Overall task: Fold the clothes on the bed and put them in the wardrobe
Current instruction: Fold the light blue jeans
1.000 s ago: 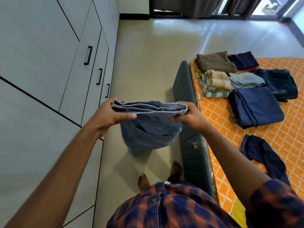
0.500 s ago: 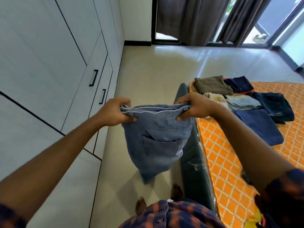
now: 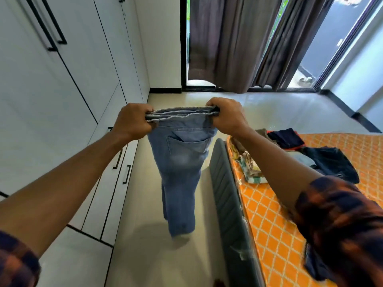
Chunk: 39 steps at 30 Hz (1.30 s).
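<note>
A pair of light blue jeans [image 3: 179, 172] hangs full length in front of me, above the floor between wardrobe and bed. My left hand [image 3: 132, 121] grips the left end of the waistband and my right hand [image 3: 227, 116] grips the right end, both held up at chest height. The legs hang down together, back pocket facing me. The white wardrobe [image 3: 62, 96] with black handles fills the left side, its doors closed. On the bed [image 3: 269, 214] with its orange patterned sheet lie folded clothes [image 3: 323, 162], partly hidden behind my right arm.
A dark green padded bed frame edge [image 3: 226, 193] runs along the bed's left side. Pale tiled floor [image 3: 157, 255] lies between bed and wardrobe. Dark curtains [image 3: 238, 42] hang at glass doors ahead.
The jeans were bunched and folded up in my hands; now they hang unfolded to full length. Both hands rose and my view tilted up toward the curtains.
</note>
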Tool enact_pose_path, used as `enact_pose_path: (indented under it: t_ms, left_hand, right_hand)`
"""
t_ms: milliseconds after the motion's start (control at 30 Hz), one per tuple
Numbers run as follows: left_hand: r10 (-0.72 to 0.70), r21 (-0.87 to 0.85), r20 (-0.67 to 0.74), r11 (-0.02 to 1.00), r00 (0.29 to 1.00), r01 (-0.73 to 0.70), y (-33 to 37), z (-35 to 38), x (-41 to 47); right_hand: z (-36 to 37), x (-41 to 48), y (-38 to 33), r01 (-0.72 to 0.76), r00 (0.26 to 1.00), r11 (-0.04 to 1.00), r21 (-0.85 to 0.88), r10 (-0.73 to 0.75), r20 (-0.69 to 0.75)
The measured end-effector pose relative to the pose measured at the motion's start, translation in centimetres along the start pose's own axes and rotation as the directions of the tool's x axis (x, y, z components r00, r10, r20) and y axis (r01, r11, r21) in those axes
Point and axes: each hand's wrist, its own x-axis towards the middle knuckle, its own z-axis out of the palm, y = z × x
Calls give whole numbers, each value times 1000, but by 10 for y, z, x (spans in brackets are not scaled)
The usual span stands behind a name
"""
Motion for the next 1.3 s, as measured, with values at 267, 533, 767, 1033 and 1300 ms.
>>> enact_pose_path:
  t_ms: [267,533,767,1033,1300]
  left_hand:
    - [-162,-456,176,861,971,226,4,13,-68]
    - [-66,-618,528,654,847,436,31,-15,-123]
    - [-57,-935,334,-145,941,323,39,-81,5]
    - [-270,-459,876,-209,400,863,-16,68,-182]
    - [-478,-483,789,-91,387,871,11,96,-321]
  right_hand:
    - [17,-65,30,-262,961,722,640,135,242]
    - [-20,-134,-3,-534,822,456,712,85,563]
    - [-63,9,-43,-496,814,-300,815,165,557]
    - [78,-190,-57,-889,329,-227,399,292,898]
    - [110,-284,-53,-970,75,-199,137,295,953]
